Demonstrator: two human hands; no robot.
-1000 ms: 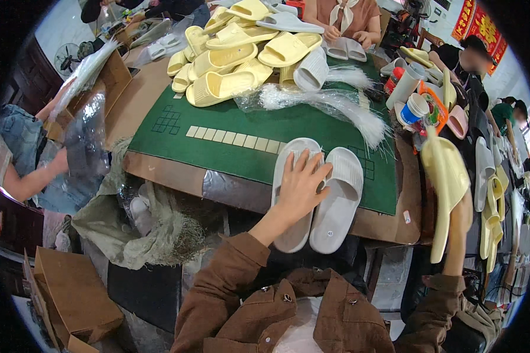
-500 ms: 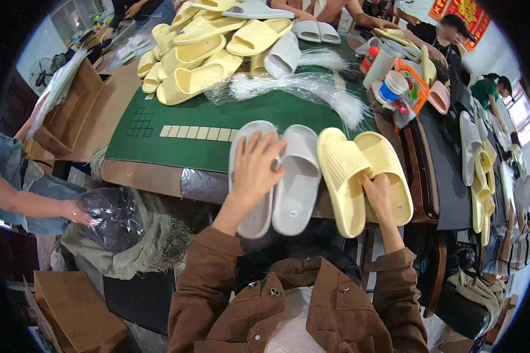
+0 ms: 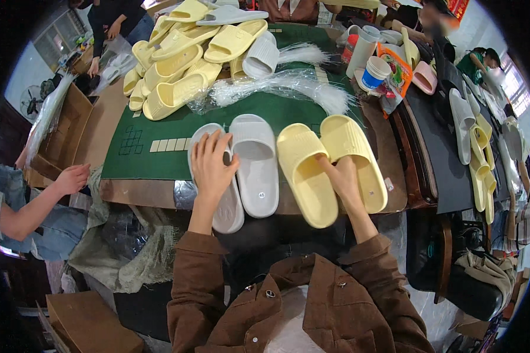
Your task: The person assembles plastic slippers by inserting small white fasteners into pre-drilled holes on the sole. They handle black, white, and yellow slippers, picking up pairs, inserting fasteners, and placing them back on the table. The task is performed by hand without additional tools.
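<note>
My left hand [image 3: 211, 162] lies over the strap of the left grey slide sandal [image 3: 228, 213], gripping it with fingers spread across the top. Close beside it, the other grey slide [image 3: 260, 176] stands with its toe away from me. My right hand [image 3: 344, 176] holds a pair of pale yellow slides by their adjoining sides. Its thumb reaches into the left yellow slide [image 3: 309, 197], and its fingers go under the strap of the right yellow slide [image 3: 368, 167]. Both pairs are at the table's near edge, heels toward me.
A heap of yellow slides [image 3: 174, 62] with some grey ones covers the far left of the green mat [image 3: 159, 165]. Clear plastic strips [image 3: 265, 88] lie before it. Cups and a white bottle [image 3: 365, 50] stand right. Another person's hand [image 3: 73, 178] is at left, above a sack [image 3: 153, 253].
Both pairs have shifted left in view, and the left grey slide now sits lower than its mate. The person at left has raised their hand off the plastic in the sack.
</note>
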